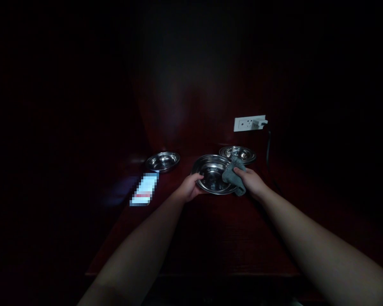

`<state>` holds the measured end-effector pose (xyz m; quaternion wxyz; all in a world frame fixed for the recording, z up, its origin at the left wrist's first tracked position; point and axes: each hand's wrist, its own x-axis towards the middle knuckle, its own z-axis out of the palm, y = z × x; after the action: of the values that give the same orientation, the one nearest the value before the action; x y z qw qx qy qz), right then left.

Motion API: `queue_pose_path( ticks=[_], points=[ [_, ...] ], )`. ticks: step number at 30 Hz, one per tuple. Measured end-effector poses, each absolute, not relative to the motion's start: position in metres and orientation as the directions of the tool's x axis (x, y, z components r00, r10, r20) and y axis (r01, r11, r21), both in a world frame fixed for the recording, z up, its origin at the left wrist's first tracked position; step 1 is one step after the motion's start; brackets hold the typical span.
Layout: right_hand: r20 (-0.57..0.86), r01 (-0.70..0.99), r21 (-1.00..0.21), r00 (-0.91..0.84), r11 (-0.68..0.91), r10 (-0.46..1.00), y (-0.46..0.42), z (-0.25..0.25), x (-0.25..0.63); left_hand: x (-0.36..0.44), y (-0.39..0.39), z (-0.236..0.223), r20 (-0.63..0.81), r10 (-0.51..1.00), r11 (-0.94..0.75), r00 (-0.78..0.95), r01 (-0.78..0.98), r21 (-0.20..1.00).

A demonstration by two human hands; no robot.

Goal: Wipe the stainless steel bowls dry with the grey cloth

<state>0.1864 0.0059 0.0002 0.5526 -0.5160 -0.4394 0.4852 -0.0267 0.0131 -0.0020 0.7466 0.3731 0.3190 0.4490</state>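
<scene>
Metal bowl sits between our two hands, over the middle of the dark red table, its hollow facing up and seemingly tipped a little towards us; we cannot tell whether its underside touches the wood. Our left hand grips the near left edge, thumb over the rim and fingers underneath, a pinch that would steady the bowl against pressure from the other side. Our right hand is closed on a grey-green cloth, thumb on top, and the cloth drapes over the bowl's right rim, probably so that fabric rather than skin meets the metal.

Just behind the cloth rests another metal dish, its several rims suggesting a nested stack, which would save room. Well apart on the left lies a shallow metal dish, hollow up, with a lit phone near it, perhaps set there to be glanced at. Beyond, a white wall socket holds a plug, its dark cable hanging beside the table's right side.
</scene>
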Motion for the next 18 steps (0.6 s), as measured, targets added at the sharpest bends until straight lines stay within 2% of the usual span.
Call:
queue_pose_path(
  ticks=[18],
  points=[
    [-0.145,-0.205,-0.97,0.049,-0.132,0.988,-0.005,0.016,0.189,-0.035,0.014,0.0,-0.224,0.862,0.4,0.455,-0.337,0.852]
  ],
)
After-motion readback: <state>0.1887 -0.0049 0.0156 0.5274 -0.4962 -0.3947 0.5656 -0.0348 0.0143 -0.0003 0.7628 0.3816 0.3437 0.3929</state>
